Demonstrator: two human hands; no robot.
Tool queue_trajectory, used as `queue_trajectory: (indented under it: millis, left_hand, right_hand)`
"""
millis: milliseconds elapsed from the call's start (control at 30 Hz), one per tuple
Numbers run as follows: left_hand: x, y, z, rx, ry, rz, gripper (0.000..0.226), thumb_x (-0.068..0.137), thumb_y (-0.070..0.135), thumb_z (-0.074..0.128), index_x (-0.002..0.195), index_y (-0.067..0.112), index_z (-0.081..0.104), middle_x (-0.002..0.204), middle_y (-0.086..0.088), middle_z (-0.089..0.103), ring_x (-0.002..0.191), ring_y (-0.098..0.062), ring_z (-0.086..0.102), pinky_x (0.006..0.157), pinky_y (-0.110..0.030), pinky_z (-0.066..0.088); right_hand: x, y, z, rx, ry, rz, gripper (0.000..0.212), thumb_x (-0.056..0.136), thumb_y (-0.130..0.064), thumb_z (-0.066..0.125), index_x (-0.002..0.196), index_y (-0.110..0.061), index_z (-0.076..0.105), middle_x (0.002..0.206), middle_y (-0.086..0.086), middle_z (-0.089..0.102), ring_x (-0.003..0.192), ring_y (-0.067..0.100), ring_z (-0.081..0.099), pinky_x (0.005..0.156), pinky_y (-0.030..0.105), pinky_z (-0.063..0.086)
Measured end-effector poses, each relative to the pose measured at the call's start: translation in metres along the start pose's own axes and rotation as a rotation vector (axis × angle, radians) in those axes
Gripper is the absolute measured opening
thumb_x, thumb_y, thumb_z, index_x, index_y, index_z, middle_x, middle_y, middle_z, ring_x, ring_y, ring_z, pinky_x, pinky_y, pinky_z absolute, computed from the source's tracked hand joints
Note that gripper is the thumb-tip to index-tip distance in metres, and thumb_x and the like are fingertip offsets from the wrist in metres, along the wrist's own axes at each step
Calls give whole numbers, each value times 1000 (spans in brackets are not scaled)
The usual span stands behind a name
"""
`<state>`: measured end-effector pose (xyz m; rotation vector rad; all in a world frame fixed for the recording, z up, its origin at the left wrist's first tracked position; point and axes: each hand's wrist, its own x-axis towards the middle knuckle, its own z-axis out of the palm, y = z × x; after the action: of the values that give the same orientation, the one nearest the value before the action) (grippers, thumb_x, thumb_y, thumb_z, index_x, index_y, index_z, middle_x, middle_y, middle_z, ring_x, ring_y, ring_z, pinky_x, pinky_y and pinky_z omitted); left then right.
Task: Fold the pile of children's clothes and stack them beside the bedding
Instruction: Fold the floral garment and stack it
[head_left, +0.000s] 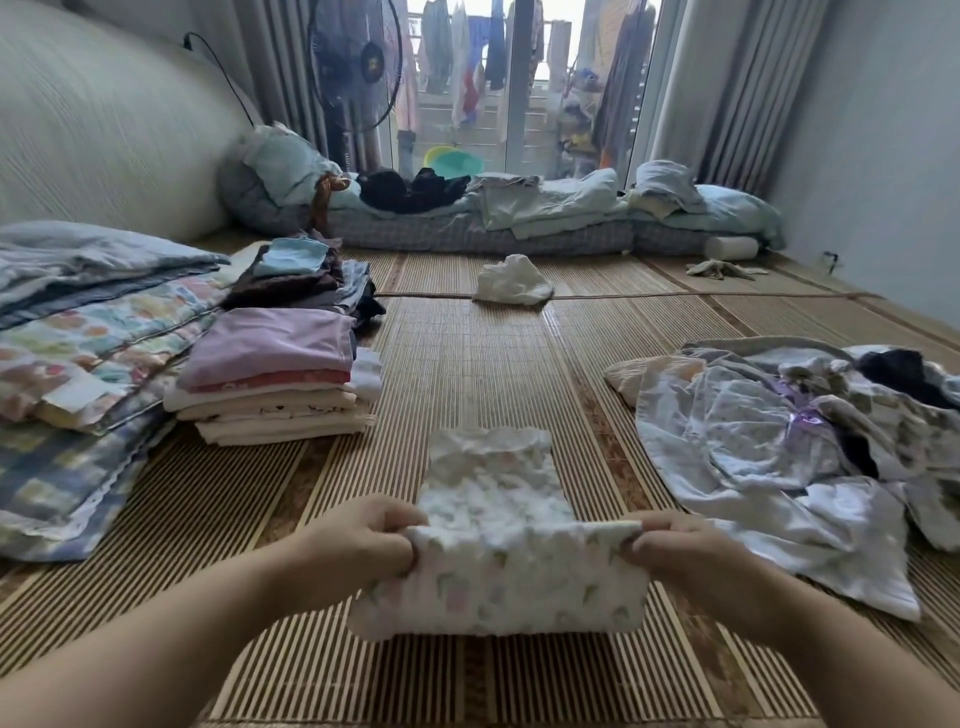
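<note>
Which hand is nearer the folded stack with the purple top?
Left. The left hand grips the white garment on the side facing the folded stack; the right hand grips its opposite edge, closer to the unfolded pile.

1. A home bedroom: folded bedding (78, 322) lies on a woven floor mat (467, 364), with pillows (280, 166) and a thin mattress (441, 231) along the far end.
2. A standing fan (356, 62), curtains (737, 78) and laundry (467, 57) hanging outside the glass door (522, 130) mark domestic living.

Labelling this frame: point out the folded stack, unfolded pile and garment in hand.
Folded stack (270, 345), head view, lilac top piece.
Unfolded pile (753, 431), head view, pale middle cloth.
Garment (493, 499), head view, its middle.
</note>
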<state>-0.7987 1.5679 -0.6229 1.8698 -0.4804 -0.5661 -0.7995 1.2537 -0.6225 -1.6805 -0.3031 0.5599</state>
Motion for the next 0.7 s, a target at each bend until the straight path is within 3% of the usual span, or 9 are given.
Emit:
queue_trajectory:
  millis: [100, 167, 300, 400, 467, 567, 633, 700]
  left_hand:
    - [10, 7, -14, -226, -82, -84, 12, 61, 27, 60, 69, 20, 67, 67, 4, 59, 59, -9, 56, 55, -20, 44]
    - [24, 4, -20, -258, 38, -154, 22, 62, 30, 64, 79, 17, 71, 73, -1, 61, 63, -13, 57, 56, -24, 46]
    - [58, -3, -24, -518, 484, -177, 11, 92, 15, 57, 98, 7, 63, 73, -7, 62, 55, -14, 56, 49, -27, 48]
    - [71, -11, -22, -627, 584, -199, 21, 96, 17, 53, 118, 15, 54, 100, -13, 68, 78, -23, 68, 69, -38, 60]
    - [72, -21, -19, -253, 624, -282, 41, 97, 28, 52, 137, 23, 43, 121, -7, 59, 100, -21, 63, 85, -41, 54]
    - [70, -35, -8, 340, 637, -283, 54, 96, 44, 47, 147, 34, 30, 152, 0, 33, 138, -20, 33, 107, -40, 33]
    - [70, -39, 3, 542, 548, -215, 58, 92, 56, 45, 145, 46, 24, 159, 10, 8, 147, -16, 7, 117, -50, 16]
    - [72, -42, 16, 689, 392, -189, 67, 81, 75, 36, 142, 58, 15, 154, 25, -9, 145, -11, -9, 116, -61, 4]
  right_hand:
    - [13, -16, -1, 219, 74, -19, 19, 77, -10, 53, 89, 3, 61, 61, 3, 54, 51, 8, 51, 45, 16, 41]
    - [32, -17, 0, 253, 230, -6, 20, 94, -13, 42, 86, -2, 57, 59, 4, 50, 47, 9, 50, 41, 19, 40]
    - [78, -6, 3, 349, 554, 15, 23, 100, -23, 46, 105, -5, 59, 89, 16, 68, 76, 26, 68, 66, 40, 57]
    - [101, 11, 7, 280, 627, 77, 35, 99, -34, 48, 130, -18, 50, 119, 12, 63, 104, 26, 64, 84, 44, 55]
    - [106, 26, 8, -72, 650, 121, 54, 98, -41, 47, 146, -23, 32, 143, 9, 47, 129, 28, 46, 106, 48, 39]
    - [100, 37, 8, -529, 680, 48, 58, 96, -42, 49, 148, -27, 30, 153, 0, 33, 141, 19, 29, 113, 40, 26]
    - [96, 39, 9, -769, 572, -25, 52, 94, -48, 49, 144, -37, 36, 154, -14, 26, 142, 5, 17, 115, 38, 17]
    - [95, 38, 15, -961, 356, -28, 49, 92, -56, 44, 140, -46, 36, 152, -23, 20, 141, -3, 7, 116, 44, 10]
